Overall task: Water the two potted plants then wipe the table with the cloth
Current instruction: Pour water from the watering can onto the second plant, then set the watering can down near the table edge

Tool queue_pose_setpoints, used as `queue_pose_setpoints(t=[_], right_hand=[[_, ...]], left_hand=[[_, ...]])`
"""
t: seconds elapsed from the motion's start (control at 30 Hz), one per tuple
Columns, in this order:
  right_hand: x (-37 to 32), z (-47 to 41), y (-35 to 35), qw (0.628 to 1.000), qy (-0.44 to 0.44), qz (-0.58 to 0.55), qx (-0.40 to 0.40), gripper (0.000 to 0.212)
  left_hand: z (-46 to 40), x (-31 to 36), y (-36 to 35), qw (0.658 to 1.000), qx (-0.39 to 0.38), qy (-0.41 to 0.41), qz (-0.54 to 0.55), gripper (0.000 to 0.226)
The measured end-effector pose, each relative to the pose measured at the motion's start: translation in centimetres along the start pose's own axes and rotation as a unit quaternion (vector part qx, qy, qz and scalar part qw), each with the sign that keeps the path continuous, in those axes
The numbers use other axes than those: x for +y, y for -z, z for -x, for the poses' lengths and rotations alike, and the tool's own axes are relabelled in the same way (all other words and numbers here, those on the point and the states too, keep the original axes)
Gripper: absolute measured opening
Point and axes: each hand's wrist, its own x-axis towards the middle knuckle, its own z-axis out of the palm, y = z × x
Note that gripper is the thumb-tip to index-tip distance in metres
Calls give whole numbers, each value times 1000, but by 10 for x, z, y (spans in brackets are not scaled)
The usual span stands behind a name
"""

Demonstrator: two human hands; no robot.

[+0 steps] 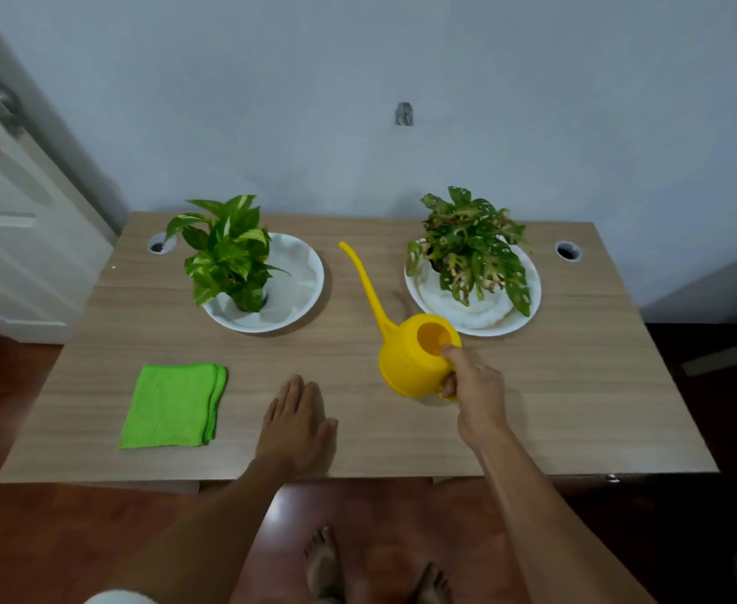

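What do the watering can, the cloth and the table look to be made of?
Watering can: likely plastic, uniformly bright yellow with a smooth, slightly glossy moulded spout. Cloth: soft textile, probably microfibre, matte green, folded in visible layers. Table: wood-grain surface, matte; possibly laminate rather than solid wood, since the grain looks very even.

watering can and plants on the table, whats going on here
A person stands at a wooden table. The right hand has a grip on the handle of a yellow watering can, its spout aimed up between the two potted plants, each on a white plate. The left hand rests flat on the table beside a folded green cloth, untouched.
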Motion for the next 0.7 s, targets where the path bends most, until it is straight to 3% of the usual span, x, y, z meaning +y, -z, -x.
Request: queue_pose_setpoints(t=[0.17,0.4,0.57,0.7], right_hand=[[15,-4,50,999,20,41,-17,39],[33,-25,128,988,13,148,-30,49],[37,-35,177,986,-6,169,-1,60],[47,-45,206,986,-20,163,39,54]], left_hand=[[14,51,-14,1000,-4,5,-3,80],[28,122,-49,1000,7,6,-2,81],[29,174,-75,1000,-10,-26,3,82],[20,205,-89,998,-23,-61,-9,83]])
